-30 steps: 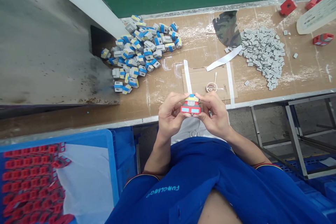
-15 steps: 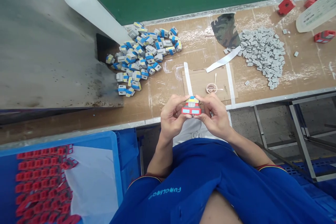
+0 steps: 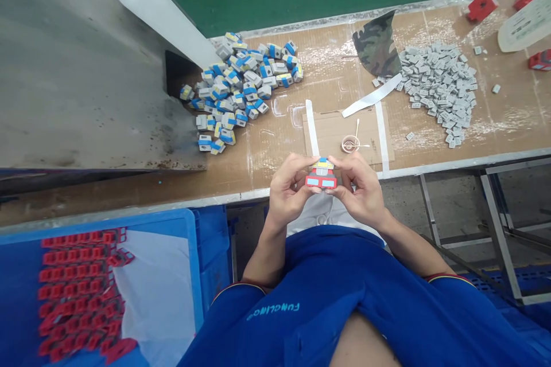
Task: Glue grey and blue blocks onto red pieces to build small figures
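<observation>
Both my left hand [image 3: 286, 190] and my right hand [image 3: 359, 190] pinch a small block assembly [image 3: 322, 175] from either side, just over the bench's front edge. It has a red base with pale blue panels, topped by grey, yellow and blue layers. My fingers hide parts of its sides. Beyond my hands, a white strip [image 3: 312, 128] lies on a cardboard sheet [image 3: 340, 136]. A small round dish [image 3: 350, 144] with a thin swab sits on that sheet, out of reach of my fingers.
A heap of blue, grey and yellow pieces [image 3: 232, 92] spills from a metal chute [image 3: 86, 69]. Loose grey pieces [image 3: 439, 92] and camouflage fabric [image 3: 376, 43] lie right. A blue crate [image 3: 193, 252] holding rows of red parts [image 3: 80, 292] sits at lower left.
The whole view has drifted slightly right. My hands keep the same hold on the block assembly, which has shifted only slightly between them.
</observation>
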`<state>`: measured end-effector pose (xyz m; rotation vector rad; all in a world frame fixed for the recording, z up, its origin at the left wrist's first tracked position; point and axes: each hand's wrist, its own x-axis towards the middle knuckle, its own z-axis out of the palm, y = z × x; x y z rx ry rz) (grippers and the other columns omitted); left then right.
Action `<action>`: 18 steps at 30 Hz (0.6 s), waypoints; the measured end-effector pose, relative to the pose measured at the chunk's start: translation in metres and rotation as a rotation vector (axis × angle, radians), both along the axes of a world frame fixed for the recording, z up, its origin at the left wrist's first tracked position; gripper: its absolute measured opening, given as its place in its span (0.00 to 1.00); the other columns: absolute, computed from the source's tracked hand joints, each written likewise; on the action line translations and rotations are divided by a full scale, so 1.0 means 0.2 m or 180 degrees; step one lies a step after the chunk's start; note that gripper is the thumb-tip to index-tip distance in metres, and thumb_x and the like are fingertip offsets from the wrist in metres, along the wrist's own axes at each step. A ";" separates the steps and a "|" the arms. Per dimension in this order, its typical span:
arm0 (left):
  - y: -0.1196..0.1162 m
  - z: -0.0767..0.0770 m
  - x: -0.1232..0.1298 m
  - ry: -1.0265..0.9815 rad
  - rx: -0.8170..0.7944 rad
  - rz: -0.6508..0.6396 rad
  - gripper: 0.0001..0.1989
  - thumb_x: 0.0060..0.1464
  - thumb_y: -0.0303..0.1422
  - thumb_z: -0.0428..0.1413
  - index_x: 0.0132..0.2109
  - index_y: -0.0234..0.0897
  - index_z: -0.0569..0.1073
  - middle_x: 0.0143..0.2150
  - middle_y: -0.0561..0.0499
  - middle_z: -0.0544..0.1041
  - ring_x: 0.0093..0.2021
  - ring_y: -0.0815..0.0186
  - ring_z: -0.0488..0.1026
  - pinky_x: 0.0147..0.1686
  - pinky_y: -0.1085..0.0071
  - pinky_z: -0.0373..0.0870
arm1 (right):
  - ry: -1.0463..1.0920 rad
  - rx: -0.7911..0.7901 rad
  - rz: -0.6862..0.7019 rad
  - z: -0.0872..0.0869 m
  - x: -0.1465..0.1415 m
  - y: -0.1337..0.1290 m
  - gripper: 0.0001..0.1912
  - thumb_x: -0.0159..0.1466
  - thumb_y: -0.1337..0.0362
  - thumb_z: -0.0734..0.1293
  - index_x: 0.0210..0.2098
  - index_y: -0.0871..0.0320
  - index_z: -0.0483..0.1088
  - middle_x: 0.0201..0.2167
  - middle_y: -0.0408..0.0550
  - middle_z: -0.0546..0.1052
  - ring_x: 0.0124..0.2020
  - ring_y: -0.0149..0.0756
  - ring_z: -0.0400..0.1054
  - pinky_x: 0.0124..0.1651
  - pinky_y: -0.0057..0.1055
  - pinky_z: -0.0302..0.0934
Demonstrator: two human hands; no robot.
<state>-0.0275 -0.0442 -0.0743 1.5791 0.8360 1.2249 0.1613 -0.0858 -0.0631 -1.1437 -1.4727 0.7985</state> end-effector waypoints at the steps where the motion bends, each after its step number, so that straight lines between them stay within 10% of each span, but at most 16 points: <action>1: 0.00 0.00 0.00 -0.0019 0.0001 -0.0016 0.24 0.60 0.50 0.70 0.60 0.47 0.84 0.40 0.50 0.75 0.29 0.72 0.67 0.25 0.75 0.62 | 0.0020 0.0014 -0.0018 0.00 0.00 0.00 0.19 0.71 0.54 0.75 0.59 0.52 0.77 0.27 0.37 0.65 0.26 0.32 0.58 0.31 0.31 0.58; 18: 0.02 -0.03 0.01 -0.0131 -0.0267 -0.0211 0.25 0.59 0.47 0.72 0.60 0.45 0.83 0.41 0.50 0.75 0.30 0.72 0.72 0.26 0.78 0.66 | 0.0198 -0.0191 -0.0023 -0.07 0.00 0.00 0.19 0.71 0.56 0.75 0.58 0.54 0.76 0.29 0.35 0.64 0.24 0.29 0.58 0.31 0.31 0.56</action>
